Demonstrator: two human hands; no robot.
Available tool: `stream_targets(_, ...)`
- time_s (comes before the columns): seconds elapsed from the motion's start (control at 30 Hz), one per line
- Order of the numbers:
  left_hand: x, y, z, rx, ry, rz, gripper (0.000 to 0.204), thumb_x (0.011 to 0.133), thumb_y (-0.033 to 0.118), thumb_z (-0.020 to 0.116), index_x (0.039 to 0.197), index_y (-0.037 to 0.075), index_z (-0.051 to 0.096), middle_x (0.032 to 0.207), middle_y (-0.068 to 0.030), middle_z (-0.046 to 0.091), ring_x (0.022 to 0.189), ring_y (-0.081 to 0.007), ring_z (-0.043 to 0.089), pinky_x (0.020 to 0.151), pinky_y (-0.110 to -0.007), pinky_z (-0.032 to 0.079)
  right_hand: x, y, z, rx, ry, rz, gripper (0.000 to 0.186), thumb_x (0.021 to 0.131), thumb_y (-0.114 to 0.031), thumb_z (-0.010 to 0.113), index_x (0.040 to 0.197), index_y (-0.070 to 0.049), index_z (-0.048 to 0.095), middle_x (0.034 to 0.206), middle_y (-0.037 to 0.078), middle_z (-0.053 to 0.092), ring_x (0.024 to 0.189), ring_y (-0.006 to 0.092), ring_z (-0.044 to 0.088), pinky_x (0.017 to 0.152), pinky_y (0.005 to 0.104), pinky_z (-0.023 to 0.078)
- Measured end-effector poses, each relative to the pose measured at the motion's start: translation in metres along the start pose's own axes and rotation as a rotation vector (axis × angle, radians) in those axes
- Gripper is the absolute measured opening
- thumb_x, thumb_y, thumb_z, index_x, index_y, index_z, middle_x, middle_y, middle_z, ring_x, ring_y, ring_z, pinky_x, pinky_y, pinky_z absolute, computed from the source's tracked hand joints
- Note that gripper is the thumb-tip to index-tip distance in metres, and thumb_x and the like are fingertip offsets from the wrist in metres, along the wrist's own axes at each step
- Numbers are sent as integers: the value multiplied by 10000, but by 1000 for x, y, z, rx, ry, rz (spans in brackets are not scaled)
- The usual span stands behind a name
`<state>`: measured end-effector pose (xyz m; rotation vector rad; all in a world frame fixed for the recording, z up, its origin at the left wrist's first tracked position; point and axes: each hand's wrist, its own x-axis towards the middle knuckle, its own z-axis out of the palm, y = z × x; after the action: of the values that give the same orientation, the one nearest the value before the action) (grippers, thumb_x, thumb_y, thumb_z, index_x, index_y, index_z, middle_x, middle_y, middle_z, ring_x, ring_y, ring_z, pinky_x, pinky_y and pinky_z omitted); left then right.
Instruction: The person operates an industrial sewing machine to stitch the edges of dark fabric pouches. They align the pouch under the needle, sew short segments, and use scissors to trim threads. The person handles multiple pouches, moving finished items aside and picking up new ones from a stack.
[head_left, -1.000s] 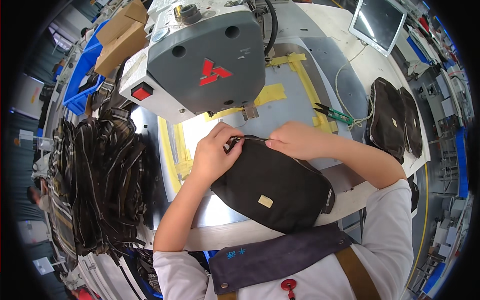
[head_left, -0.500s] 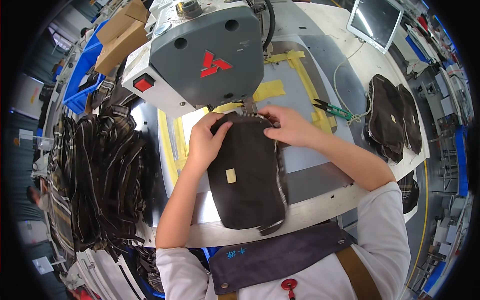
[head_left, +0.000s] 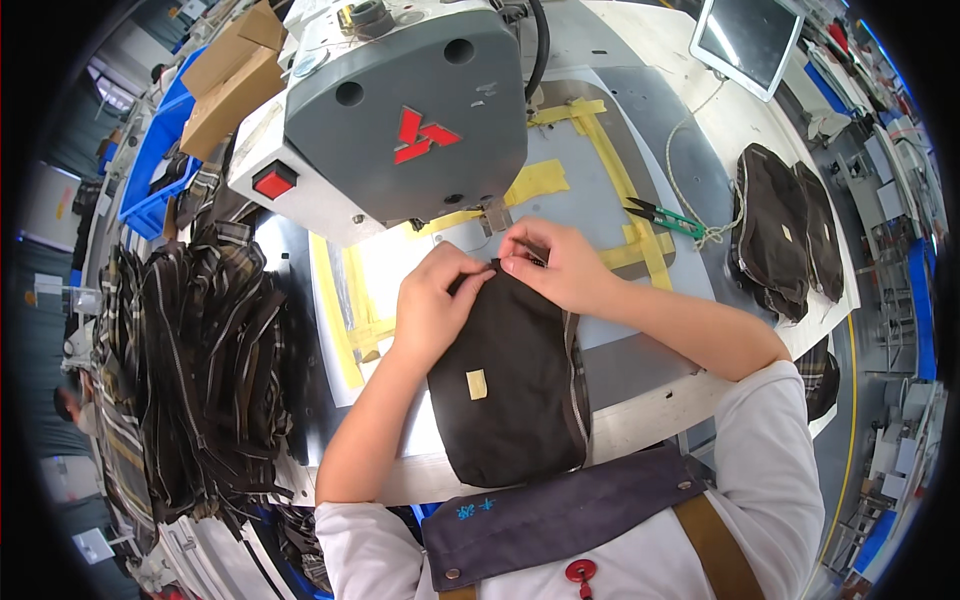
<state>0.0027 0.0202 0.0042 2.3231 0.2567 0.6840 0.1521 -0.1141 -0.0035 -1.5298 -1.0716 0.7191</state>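
A dark brown fabric pouch (head_left: 510,390) with a small cream label and a zipper down its right side lies at the front of the worktop. My left hand (head_left: 440,290) pinches its top edge, thumb toward the tip. My right hand (head_left: 550,265) is closed on the top edge just to the right, its thumb close to the left hand's fingertips. Both are a little below the grey sewing machine head (head_left: 400,170) and its metal foot (head_left: 496,218). Green-handled thread snips (head_left: 680,222) lie right of the hands on a plate (head_left: 622,180) edged with yellow tape.
Dark plaid zippered pieces (head_left: 190,370) pile at the left. A blue bin (head_left: 150,205) and cardboard box (head_left: 230,80) stand at the back left. More dark pouches (head_left: 770,225) lie at the right, below a white-framed tablet (head_left: 745,40). A person (head_left: 75,400) is at the far left edge.
The pouch has turned from slanting to upright with its zipper down the right side, rose toward the machine, then slid back down. My hands moved with it, ending closer together at its top.
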Motion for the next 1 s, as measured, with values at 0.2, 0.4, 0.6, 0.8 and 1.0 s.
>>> stream_targets(0.2, -1, -8, 2, 45, 74, 181, 211, 677, -53, 725, 828, 84, 672, 835, -25, 648, 698, -209, 654, 567, -301, 517, 6, 0, -4, 101, -97, 107, 130, 890, -136, 640, 952, -22, 640, 807, 18, 626, 752, 104, 574, 717, 291, 474)
stream_targets(0.4, 2, -13, -2, -94, -39, 85, 216, 657, -67, 723, 816, 57, 647, 831, -42, 652, 715, -229, 656, 601, -309, 526, 9, -5, -18, -368, -233, -342, 128, 827, -138, 658, 933, -67, 675, 808, 52, 636, 756, 224, 634, 683, 352, 499)
stream_targets(0.6, 1, -11, -4, -146, -114, -36, 213, 661, -69, 719, 830, 30, 638, 829, -62, 653, 747, -247, 660, 644, -318, 526, 0, 2, -15, -844, -208, -698, 153, 768, -113, 708, 916, -92, 671, 771, 13, 586, 627, 206, 607, 543, 323, 492)
stream_targets(0.8, -1, -5, -1, -187, -87, -86, 175, 695, -34, 737, 829, 36, 649, 823, -57, 653, 708, -232, 656, 612, -301, 520, 2, 2, -10, -784, -175, -619, 107, 775, -104, 686, 872, -76, 651, 762, 30, 592, 619, 214, 604, 544, 330, 488)
stream_targets(1.0, 0, -8, -1, 67, 48, 245, 183, 676, 12, 777, 798, 95, 668, 870, -24, 642, 680, -181, 650, 545, -298, 504, 7, -6, -4, -176, -148, 67, 118, 809, -121, 617, 875, -24, 634, 745, 15, 586, 652, 109, 530, 609, 277, 446)
